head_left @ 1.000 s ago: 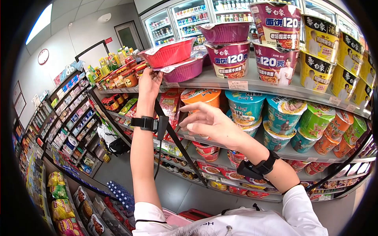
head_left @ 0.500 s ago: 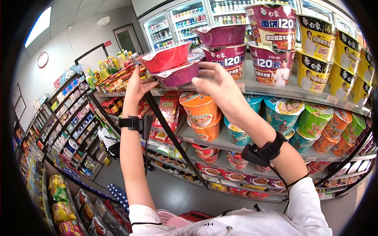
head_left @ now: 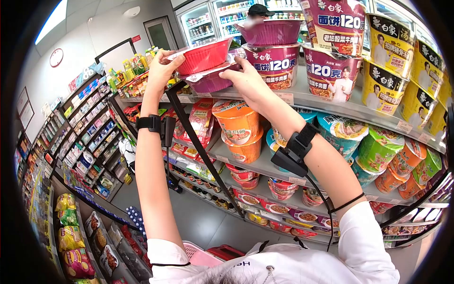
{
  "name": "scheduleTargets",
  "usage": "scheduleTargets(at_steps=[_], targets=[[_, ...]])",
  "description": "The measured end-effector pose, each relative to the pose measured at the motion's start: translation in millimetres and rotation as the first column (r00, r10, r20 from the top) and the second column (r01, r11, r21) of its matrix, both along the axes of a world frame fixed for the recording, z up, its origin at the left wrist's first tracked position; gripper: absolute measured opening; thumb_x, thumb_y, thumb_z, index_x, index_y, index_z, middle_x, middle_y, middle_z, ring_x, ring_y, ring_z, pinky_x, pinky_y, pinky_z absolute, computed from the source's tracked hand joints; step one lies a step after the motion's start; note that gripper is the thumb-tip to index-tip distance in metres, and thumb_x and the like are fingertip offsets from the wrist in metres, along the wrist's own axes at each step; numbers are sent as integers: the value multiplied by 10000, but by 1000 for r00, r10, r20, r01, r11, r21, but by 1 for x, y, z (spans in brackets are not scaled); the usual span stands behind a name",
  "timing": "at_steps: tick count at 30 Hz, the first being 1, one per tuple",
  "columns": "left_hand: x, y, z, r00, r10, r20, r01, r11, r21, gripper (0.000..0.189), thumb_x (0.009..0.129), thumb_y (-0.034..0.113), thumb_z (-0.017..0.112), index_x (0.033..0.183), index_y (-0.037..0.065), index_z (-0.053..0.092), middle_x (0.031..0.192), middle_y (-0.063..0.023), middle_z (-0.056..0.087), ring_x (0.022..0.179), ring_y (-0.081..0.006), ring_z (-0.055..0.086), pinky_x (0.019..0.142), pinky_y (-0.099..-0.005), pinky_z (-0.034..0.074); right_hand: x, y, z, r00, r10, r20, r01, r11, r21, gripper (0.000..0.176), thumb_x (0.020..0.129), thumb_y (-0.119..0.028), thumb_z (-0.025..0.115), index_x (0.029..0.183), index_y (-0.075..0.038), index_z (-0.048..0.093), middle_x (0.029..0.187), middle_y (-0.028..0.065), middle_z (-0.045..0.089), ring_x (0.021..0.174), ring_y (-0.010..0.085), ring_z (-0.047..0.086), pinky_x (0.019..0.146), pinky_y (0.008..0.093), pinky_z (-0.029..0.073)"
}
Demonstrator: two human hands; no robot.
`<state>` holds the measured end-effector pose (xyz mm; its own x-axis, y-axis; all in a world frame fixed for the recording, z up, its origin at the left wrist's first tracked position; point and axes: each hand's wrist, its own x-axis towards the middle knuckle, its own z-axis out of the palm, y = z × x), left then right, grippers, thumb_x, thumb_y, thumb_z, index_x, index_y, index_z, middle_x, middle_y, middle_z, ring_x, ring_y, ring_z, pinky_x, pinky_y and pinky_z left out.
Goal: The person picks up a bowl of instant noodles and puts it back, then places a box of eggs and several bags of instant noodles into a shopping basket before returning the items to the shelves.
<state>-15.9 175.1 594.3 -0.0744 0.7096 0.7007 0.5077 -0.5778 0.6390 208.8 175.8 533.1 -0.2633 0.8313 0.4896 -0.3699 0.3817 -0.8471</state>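
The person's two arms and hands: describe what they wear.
Left hand and right hand are gloveless. The sleeves are short, white fabric. Each forearm bears a black strap carrying a black, box-shaped device with a thin black cable. A thin black band circles the right arm below its sleeve.

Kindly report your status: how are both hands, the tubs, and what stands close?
Left hand at left end of red tub; right hand at right end of lower purple tub. Red tub stacked on top. Noodle cup close beside right hand.
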Motion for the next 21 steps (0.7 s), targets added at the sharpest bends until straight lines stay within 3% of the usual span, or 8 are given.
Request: scheduleTargets(at_steps=[3, 4, 7, 11, 12, 15, 19, 21], targets=[[-4, 12, -5, 965, -238, 113, 240, 971, -5, 447, 749, 333, 693, 1037, 37, 521, 922, -43, 560, 824, -99, 516, 739, -246, 415, -5, 6, -2, 999, -35, -31, 35, 999, -7, 718, 755, -96, 597, 1341, 1, 195, 1142, 145, 458, 1020, 185, 447, 870, 306, 349], [-5, 16, -8, 945, -297, 134, 299, 954, 6, 466, 764, 351, 674, 1068, 40, 509, 948, -38, 553, 844, -104, 507, 730, -237, 409, -7, 9, -2, 998, -48, -40, 47, 998, -30, 752, 700, -133, 613, 1314, 24, 208, 1176, 168, 469, 1073, 227, 471, 929, 329, 355], [-7, 15, -9, 934, -345, 97, 346, 938, 0, 525, 762, 368, 669, 1134, 59, 465, 1012, -51, 532, 876, -106, 499, 729, -241, 408, -4, -6, 9, 995, -71, -73, 70, 997, -14, 767, 698, -121, 615, 1324, 10, 191, 1156, 153, 477, 1047, 211, 480, 918, 323, 362], [-15, 7, -21, 921, -373, 112, 379, 924, -46, 690, 718, 361, 702, 1252, 110, 344, 1167, -94, 475, 945, -139, 498, 740, -292, 426, -10, -5, 11, 994, -82, -74, 82, 997, -7, 780, 703, -83, 604, 1345, -28, 164, 1135, 125, 489, 1015, 188, 489, 896, 309, 373], [-17, 10, -22, 936, -352, 5, 352, 936, 5, 770, 674, 272, 753, 1276, 112, 300, 1193, -125, 470, 954, -165, 517, 727, -301, 461, -13, -6, 12, 994, -67, -88, 69, 997, 28, 774, 708, -65, 595, 1351, -51, 165, 1118, 113, 499, 1014, 181, 488, 891, 306, 374], [-6, 1, -19, 932, -348, 102, 360, 922, -143, 846, 624, 174, 790, 1282, 94, 264, 1185, -167, 472, 937, -178, 543, 724, -303, 491, -20, -2, 12, 997, -13, -71, 18, 998, 68, 776, 708, -49, 592, 1355, -64, 164, 1098, 104, 511, 1008, 174, 492, 888, 308, 378], [-10, 2, -24, 945, -328, 17, 328, 944, -36, 856, 593, 110, 804, 1260, 61, 271, 1156, -194, 483, 913, -178, 557, 729, -286, 495, -29, -12, 16, 992, -55, -113, 66, 993, 98, 768, 701, -12, 588, 1338, -34, 160, 1063, 102, 524, 958, 164, 517, 851, 286, 403], [-17, 0, -21, 946, -322, 25, 322, 947, -1, 833, 590, 91, 800, 1248, 66, 290, 1151, -170, 487, 939, -182, 550, 751, -283, 491, -34, -17, 19, 996, -70, -48, 76, 987, 141, 823, 758, -72, 607, 1392, -106, 84, 1048, 83, 525, 934, 145, 507, 771, 319, 405]])
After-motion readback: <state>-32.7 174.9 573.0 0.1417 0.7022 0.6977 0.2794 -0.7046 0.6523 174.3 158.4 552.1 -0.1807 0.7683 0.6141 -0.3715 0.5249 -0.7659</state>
